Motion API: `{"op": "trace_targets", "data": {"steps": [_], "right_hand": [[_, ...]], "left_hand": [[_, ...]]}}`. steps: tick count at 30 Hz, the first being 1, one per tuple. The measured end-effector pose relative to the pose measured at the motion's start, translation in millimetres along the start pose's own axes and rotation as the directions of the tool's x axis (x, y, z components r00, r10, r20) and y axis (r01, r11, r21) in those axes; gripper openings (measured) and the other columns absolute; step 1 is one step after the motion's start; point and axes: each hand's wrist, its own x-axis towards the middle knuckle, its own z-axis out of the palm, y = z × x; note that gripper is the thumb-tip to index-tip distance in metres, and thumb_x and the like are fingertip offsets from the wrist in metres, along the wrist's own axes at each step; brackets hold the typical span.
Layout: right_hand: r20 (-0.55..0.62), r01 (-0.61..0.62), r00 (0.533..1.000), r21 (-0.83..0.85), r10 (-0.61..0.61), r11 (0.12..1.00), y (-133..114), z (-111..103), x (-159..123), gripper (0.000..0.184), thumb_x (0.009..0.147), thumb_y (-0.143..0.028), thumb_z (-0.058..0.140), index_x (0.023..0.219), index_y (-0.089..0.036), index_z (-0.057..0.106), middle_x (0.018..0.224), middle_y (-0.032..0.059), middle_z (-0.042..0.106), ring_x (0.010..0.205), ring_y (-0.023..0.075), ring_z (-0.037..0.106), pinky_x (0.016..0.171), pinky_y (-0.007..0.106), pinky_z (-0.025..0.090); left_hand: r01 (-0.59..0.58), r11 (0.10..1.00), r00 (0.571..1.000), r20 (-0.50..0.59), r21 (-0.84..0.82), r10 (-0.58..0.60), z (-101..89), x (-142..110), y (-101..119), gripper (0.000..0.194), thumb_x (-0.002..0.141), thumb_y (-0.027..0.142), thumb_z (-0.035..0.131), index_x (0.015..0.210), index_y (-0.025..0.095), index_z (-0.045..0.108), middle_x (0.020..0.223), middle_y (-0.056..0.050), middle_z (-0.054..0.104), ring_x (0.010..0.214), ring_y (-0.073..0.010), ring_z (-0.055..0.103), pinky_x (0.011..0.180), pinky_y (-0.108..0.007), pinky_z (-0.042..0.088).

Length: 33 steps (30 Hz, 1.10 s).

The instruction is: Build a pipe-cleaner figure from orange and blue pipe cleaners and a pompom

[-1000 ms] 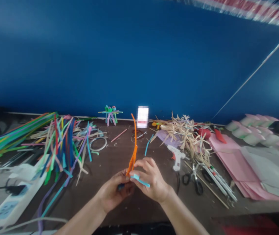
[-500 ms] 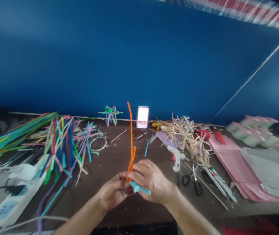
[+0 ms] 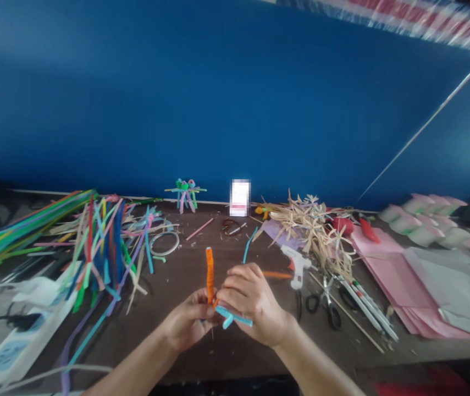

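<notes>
My left hand (image 3: 187, 322) is closed around the lower end of an orange fuzzy pipe cleaner stem (image 3: 210, 272), which stands upright above the fingers and looks thick, with a pale tip. Just to its right, my right hand (image 3: 253, 300) has curled fingers closed on an orange strand. A loose orange end (image 3: 276, 274) pokes out to the right behind that hand. Light blue pipe cleaner pieces (image 3: 235, 317), one crossing another, jut out below the right fingers. Where the orange and blue parts join is hidden by the fingers.
Bundled pipe cleaners (image 3: 106, 242) and a power strip (image 3: 16, 346) lie left. A small pipe cleaner figure (image 3: 186, 195) stands at the back. On the right are a glue gun (image 3: 298, 267), scissors (image 3: 326, 301), straw stars (image 3: 309, 225) and pink sheets (image 3: 399, 280).
The long orange strand that pointed up now reaches right behind my right hand. A shorter, thicker orange stem stands upright at my left fingers. The right hand has risen slightly.
</notes>
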Motion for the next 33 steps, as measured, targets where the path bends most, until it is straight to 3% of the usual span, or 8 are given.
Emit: {"op": "trace_targets", "data": {"steps": [4, 7, 10, 17, 28, 33], "right_hand": [[-0.047, -0.144, 0.987, 0.192, 0.156, 0.971, 1, 11, 0, 0.01, 0.082, -0.019, 0.048, 0.08, -0.021, 0.058, 0.071, -0.0001, 0.062, 0.073, 0.0129, 0.056, 0.085, 0.034, 0.033], [-0.041, -0.291, 0.943, 0.378, 0.33, 0.879, 5, 23, -1, 0.008, 0.078, -0.016, 0.052, 0.077, -0.02, 0.059, 0.071, -0.0007, 0.063, 0.067, 0.0116, 0.057, 0.071, 0.025, 0.041], [-0.046, -0.343, 0.911, 0.463, 0.409, 0.817, 8, 33, -2, 0.014, 0.076, -0.01, 0.051, 0.079, -0.019, 0.061, 0.075, 0.0011, 0.061, 0.07, 0.0122, 0.058, 0.064, 0.021, 0.043], [-0.068, -0.368, 0.891, 0.471, 0.449, 0.802, 4, 46, -4, 0.02, 0.081, -0.01, 0.046, 0.072, -0.018, 0.062, 0.072, 0.0015, 0.061, 0.072, 0.0132, 0.056, 0.067, 0.023, 0.044], [-0.157, -0.4, 0.821, 0.528, 0.548, 0.75, 8, 54, -8, 0.021, 0.076, -0.006, 0.048, 0.077, -0.02, 0.064, 0.075, 0.0018, 0.063, 0.075, 0.0149, 0.058, 0.07, 0.024, 0.046], [-0.153, -0.453, 0.822, 0.408, 0.549, 0.793, 5, 56, -10, 0.02, 0.077, -0.007, 0.048, 0.079, -0.02, 0.063, 0.076, 0.0018, 0.061, 0.071, 0.014, 0.057, 0.066, 0.024, 0.044]], "left_hand": [[-0.004, 1.0, 0.997, -0.083, -0.009, 0.003, 0.7, 0, 0, 0.014, 0.051, 0.013, 0.074, 0.06, 0.012, 0.063, 0.055, -0.001, 0.058, 0.056, -0.0117, 0.051, 0.061, -0.025, 0.038], [-0.033, 0.997, 0.978, -0.208, -0.064, 0.019, -0.5, 2, -3, 0.016, 0.05, 0.01, 0.074, 0.061, 0.013, 0.063, 0.058, -0.001, 0.061, 0.06, -0.0121, 0.053, 0.065, -0.026, 0.039], [-0.06, 0.993, 0.96, -0.28, -0.1, 0.029, -3.3, 6, -6, 0.015, 0.052, 0.007, 0.072, 0.062, 0.013, 0.063, 0.06, -0.001, 0.061, 0.06, -0.0111, 0.053, 0.065, -0.026, 0.04], [-0.131, 0.988, 0.928, -0.361, -0.08, 0.094, -7.3, 10, -6, 0.011, 0.058, 0.007, 0.069, 0.065, 0.012, 0.063, 0.058, 0.002, 0.057, 0.053, -0.0065, 0.049, 0.06, -0.021, 0.041], [-0.064, 0.989, 0.918, -0.397, -0.135, 0.005, -2.4, 8, -6, 0.011, 0.063, 0.006, 0.066, 0.069, 0.013, 0.061, 0.06, 0.002, 0.056, 0.053, -0.0071, 0.051, 0.064, -0.027, 0.046], [-0.064, 0.988, 0.915, -0.403, -0.137, 0.003, -3.5, 9, -8, 0.012, 0.065, 0.006, 0.064, 0.073, 0.014, 0.061, 0.06, 0.002, 0.056, 0.054, -0.0076, 0.052, 0.063, -0.027, 0.046]]}}
